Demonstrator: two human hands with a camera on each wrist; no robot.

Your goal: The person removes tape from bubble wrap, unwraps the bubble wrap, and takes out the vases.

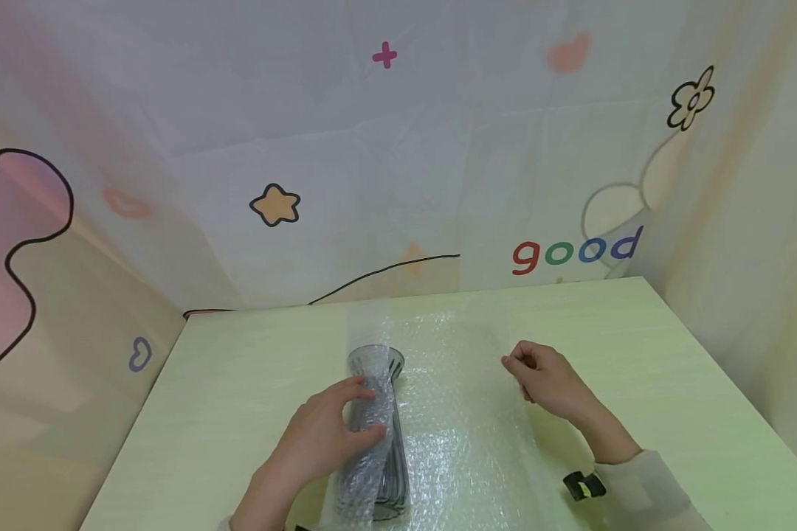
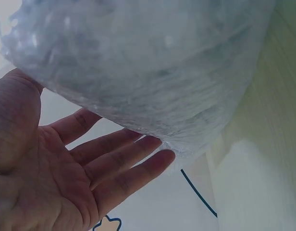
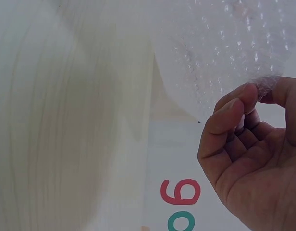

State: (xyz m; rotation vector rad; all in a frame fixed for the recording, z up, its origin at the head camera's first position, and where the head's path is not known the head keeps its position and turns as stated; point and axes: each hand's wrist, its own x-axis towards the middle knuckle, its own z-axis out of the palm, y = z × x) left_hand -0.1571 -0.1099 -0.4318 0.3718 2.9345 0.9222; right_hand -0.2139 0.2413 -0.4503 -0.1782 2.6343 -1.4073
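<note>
Lying lengthwise on the desk (image 1: 651,361), a ribbed glass vase (image 1: 394,476) rests on the left part of a bubble-wrap sheet (image 1: 461,413), its flared mouth toward the back and one flap folded partly over it. The left hand (image 1: 325,431), fingers loosely extended, touches the covered vase, presumably to keep flap and glass from shifting. The right hand (image 1: 550,380) pinches the sheet's opposite edge between thumb and forefinger, probably to control that free side. The desk is pale yellow-green and faintly grained; around it, a light, creased backdrop (image 1: 345,133) bears a star (image 1: 275,206), hearts, a flower (image 1: 691,100) and the word "good" (image 1: 578,251).
</note>
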